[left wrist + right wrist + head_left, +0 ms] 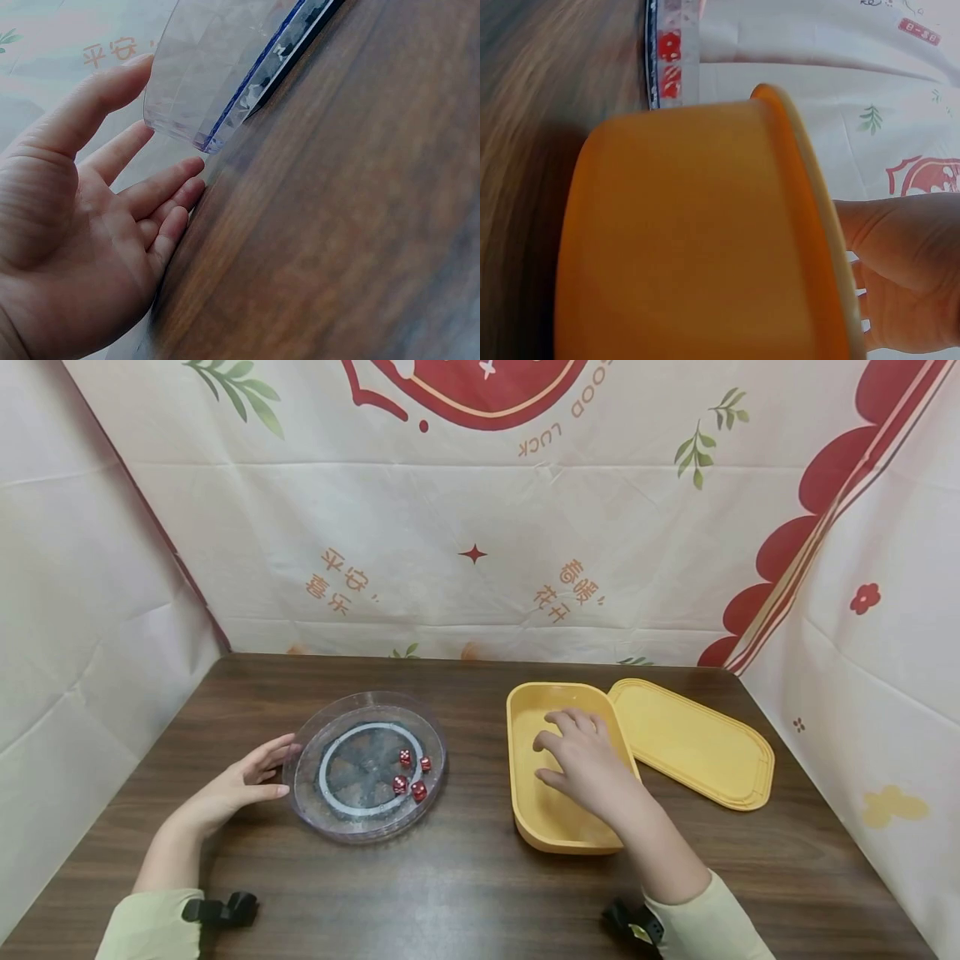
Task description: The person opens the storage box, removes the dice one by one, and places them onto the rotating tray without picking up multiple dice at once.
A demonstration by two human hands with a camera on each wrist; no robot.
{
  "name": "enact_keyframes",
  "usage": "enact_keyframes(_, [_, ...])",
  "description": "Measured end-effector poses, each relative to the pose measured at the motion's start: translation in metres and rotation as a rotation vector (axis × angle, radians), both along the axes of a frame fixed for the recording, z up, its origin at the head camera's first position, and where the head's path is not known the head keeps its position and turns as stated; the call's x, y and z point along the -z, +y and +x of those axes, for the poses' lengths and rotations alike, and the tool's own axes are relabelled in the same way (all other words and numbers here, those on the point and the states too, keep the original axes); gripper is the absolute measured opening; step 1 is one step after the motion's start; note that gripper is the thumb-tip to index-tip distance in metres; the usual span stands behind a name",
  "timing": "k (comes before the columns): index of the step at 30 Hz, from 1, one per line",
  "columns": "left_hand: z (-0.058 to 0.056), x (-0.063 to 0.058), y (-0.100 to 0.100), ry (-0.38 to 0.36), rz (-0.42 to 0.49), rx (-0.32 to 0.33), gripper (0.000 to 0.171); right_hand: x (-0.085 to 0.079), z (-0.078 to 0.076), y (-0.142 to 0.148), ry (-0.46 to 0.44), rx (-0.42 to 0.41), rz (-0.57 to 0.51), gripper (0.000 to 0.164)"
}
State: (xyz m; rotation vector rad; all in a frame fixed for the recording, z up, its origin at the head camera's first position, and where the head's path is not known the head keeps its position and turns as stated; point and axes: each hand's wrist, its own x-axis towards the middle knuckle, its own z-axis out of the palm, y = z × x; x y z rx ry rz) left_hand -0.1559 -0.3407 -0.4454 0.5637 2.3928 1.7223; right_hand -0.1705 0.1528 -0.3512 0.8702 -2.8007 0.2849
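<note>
A round clear plastic dish stands on the left half of the table, with several red dice lying at the right part of its floor. My left hand is at the dish's left side, fingers relaxed; in the left wrist view the thumb and index fingertips meet or nearly meet its clear wall. Over the yellow tub hovers my right hand, fingers spread and slightly bent, with nothing seen in its grasp. The right wrist view shows the tub's outer wall, which hides the fingertips.
A flat yellow lid lies right of the tub, one end close against it. The brown wooden table has printed white cloth hanging behind it and at both sides. Each wrist carries a black camera strap.
</note>
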Motion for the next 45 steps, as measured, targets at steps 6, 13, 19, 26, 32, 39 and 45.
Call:
enact_keyframes(6, [0.0,0.0,0.0,-0.004,-0.001,-0.001,0.069,0.006,0.0,0.009,0.003,0.018,0.035,0.024])
enact_keyframes(13, [-0.001,0.0,0.0,-0.006,0.001,-0.002,0.069,0.014,-0.001,0.021,-0.013,0.036,0.051,0.023])
enact_keyframes(19, [-0.001,-0.001,0.0,0.002,0.005,0.002,0.069,0.022,-0.002,0.03,-0.025,0.039,0.069,0.02])
enact_keyframes(26, [-0.001,0.0,0.0,-0.004,0.002,0.003,0.069,0.028,-0.004,0.035,-0.027,0.047,0.08,0.017])
enact_keyframes(32, [-0.001,0.0,0.0,-0.001,0.001,0.007,0.069,0.032,-0.007,0.038,-0.015,0.042,0.082,0.017])
enact_keyframes(39, [0.0,0.0,0.0,0.002,-0.001,0.006,0.069,0.037,-0.009,0.042,-0.023,0.047,0.08,0.016])
enact_keyframes(45, [0.0,0.0,0.0,0.001,-0.005,0.003,0.07,0.04,-0.01,0.043,-0.036,0.058,0.082,0.018])
